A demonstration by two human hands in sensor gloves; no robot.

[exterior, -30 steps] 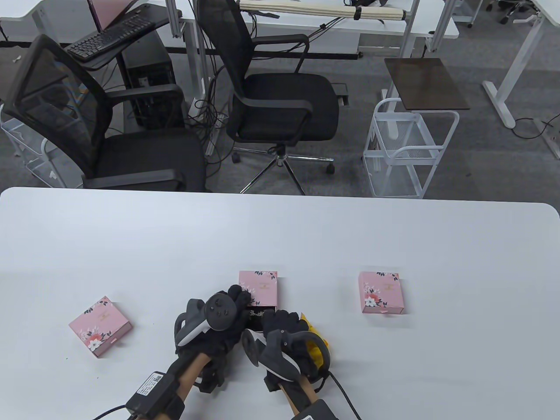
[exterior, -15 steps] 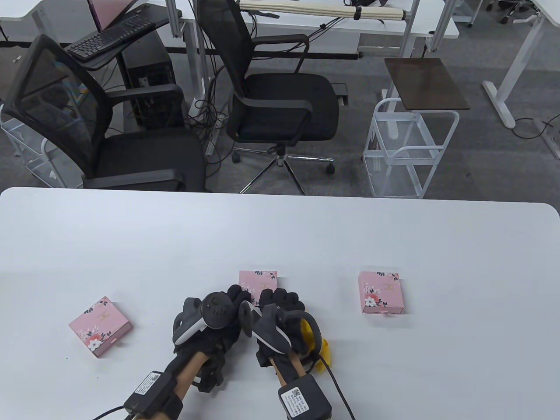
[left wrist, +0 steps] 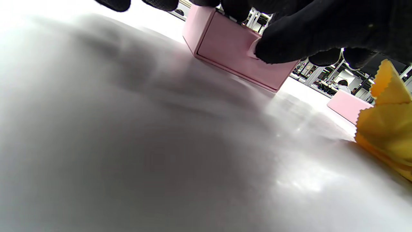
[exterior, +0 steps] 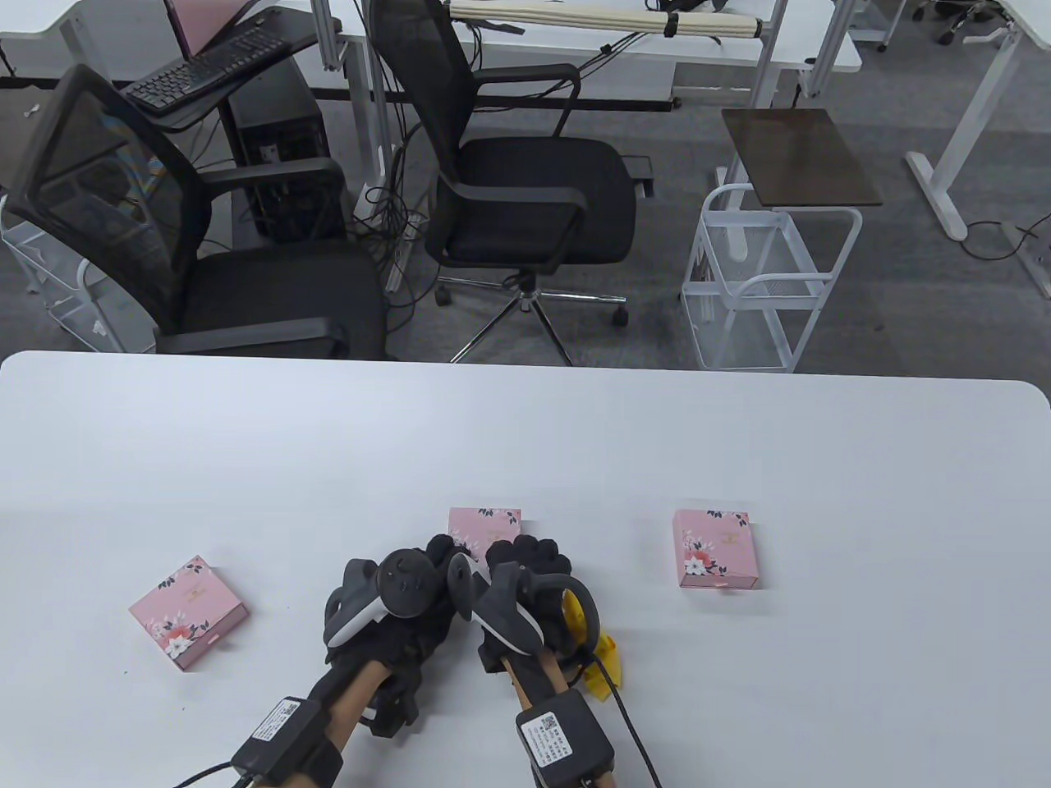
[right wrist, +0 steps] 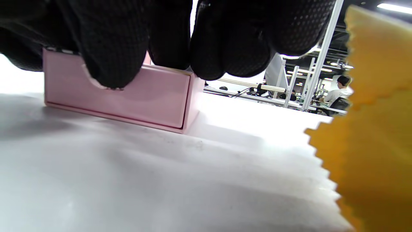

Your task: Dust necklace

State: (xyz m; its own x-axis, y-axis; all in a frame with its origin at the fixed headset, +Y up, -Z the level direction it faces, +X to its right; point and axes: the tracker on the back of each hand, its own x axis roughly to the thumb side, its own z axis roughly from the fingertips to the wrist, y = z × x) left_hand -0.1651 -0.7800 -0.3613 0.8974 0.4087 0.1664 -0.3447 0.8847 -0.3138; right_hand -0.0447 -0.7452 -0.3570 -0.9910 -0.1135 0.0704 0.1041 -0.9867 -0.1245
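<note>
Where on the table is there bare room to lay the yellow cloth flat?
Bare white table runs behind all three boxes. There are also gaps between the left pink floral box and the left hand, and between the right hand and the right pink box. It is crowded at the middle pink box, where both hands meet.

An office: swivel chairs (exterior: 525,197), a keyboard (exterior: 205,70), white desks (exterior: 969,107).

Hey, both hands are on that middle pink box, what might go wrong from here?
1. The middle pink box is light and sits loose on the table; pressure from the left hand and right hand may slide it away.
2. The yellow cloth bunched under the right hand might catch at the drawer front.
3. The necklace is out of sight, so it could snag unnoticed.
</note>
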